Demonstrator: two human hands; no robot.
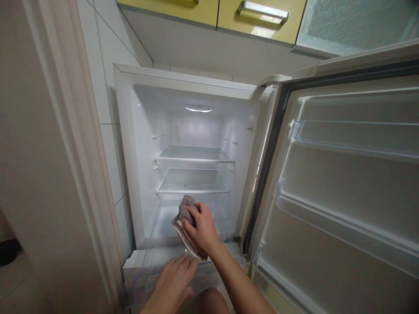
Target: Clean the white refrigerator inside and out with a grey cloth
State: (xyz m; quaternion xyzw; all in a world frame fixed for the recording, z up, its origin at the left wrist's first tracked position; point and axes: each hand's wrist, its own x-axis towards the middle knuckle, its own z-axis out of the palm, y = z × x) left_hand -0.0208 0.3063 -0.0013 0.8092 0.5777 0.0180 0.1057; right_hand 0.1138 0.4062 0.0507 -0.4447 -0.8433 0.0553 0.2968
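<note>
My right hand (203, 229) is closed around a folded greyish-brown cloth (187, 213), above a clear drawer at the bottom of the fridge compartment. Part of the cloth hangs down toward the drawer's front. My left hand (175, 279) is on the front of the clear drawer (144, 272), its fingers over the top edge and its thumb lower down on the near side. The drawer is pulled partly out. Above it, two glass shelves (194, 152) sit inside the lit white fridge (144, 131).
The fridge door (343, 174) is swung wide to the right, with clear door racks (353, 137) on it. A pale door frame (65, 131) rises close on the left. Yellow cabinets (255, 32) hang overhead. A knee (212, 301) shows at the bottom.
</note>
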